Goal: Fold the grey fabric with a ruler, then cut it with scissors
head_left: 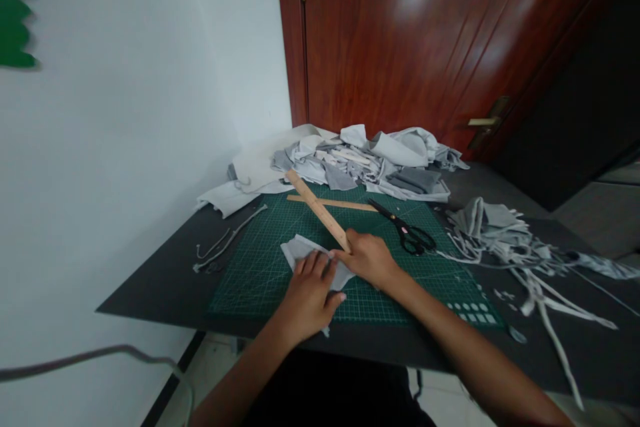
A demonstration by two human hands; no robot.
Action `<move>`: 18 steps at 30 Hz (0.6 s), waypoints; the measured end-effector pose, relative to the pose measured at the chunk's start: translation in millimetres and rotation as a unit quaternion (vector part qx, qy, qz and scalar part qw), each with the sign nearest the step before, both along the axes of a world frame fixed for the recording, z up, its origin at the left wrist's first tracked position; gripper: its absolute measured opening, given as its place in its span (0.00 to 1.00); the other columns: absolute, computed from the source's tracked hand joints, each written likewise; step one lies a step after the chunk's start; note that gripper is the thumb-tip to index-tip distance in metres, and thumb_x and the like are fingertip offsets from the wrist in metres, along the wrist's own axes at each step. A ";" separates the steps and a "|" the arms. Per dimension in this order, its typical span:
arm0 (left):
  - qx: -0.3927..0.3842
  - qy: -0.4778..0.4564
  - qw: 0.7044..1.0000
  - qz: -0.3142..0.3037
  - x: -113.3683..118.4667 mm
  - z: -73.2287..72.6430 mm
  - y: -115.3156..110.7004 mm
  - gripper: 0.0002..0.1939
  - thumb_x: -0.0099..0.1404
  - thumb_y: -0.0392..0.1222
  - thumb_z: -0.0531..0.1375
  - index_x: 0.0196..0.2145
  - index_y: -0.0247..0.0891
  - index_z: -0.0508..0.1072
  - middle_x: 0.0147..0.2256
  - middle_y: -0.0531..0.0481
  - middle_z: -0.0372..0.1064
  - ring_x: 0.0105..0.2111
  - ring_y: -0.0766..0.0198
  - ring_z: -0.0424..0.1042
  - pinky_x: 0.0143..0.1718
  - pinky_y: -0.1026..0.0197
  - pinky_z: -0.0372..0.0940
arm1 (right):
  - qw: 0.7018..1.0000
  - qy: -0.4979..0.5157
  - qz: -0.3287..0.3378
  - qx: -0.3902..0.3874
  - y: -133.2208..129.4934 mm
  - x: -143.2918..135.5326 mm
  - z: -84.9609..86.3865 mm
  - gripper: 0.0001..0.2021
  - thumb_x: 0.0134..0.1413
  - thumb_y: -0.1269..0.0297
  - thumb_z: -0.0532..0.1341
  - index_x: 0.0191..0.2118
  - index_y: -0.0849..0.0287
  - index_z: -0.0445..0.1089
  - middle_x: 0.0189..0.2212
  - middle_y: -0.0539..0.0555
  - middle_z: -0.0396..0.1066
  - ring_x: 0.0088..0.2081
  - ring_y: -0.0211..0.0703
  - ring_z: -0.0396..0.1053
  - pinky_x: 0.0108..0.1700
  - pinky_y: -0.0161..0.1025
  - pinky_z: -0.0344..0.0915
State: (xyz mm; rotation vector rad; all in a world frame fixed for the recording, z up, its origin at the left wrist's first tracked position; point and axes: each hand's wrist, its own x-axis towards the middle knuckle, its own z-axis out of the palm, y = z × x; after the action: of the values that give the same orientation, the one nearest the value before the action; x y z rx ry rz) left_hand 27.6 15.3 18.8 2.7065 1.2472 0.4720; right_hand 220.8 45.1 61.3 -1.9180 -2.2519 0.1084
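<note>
A small grey piece of fabric (299,248) with a raised edge lies on the green cutting mat (250,290). Flat on top of it rests my left hand (311,297), fingers stretched out and pressing down. My right hand (371,257) is closed around the lower end of a wooden ruler (320,210), which tilts up and to the left, its held end at the fabric's right side. Behind it, a second wooden ruler (345,204) lies across the mat. Black-handled scissors (404,230) lie to the right of my right hand, blades pointing up-left.
A heap of grey and white fabric pieces (345,159) fills the table's back. Fabric scraps and strips (493,230) lie on the right, cords (230,240) on the left. A white wall (125,113) borders the left side; a wooden door (390,40) stands behind.
</note>
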 end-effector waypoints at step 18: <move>-0.079 0.013 0.979 -0.190 -9.7 3.5 5.0 0.29 0.72 0.48 0.62 0.68 0.46 0.66 0.68 0.44 0.63 0.71 0.50 0.58 0.73 0.42 0.48 | 0.979 0.079 0.177 -0.068 4.9 4.7 -10.6 0.16 0.71 0.50 0.59 0.45 0.59 0.73 0.36 0.54 0.79 0.36 0.44 0.76 0.34 0.35 0.58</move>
State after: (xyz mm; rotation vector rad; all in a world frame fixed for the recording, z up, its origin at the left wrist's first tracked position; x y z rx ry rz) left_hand 17.9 20.2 22.3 2.7243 0.7065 0.2775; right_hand 225.4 50.0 50.7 -1.4808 -2.5035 0.4562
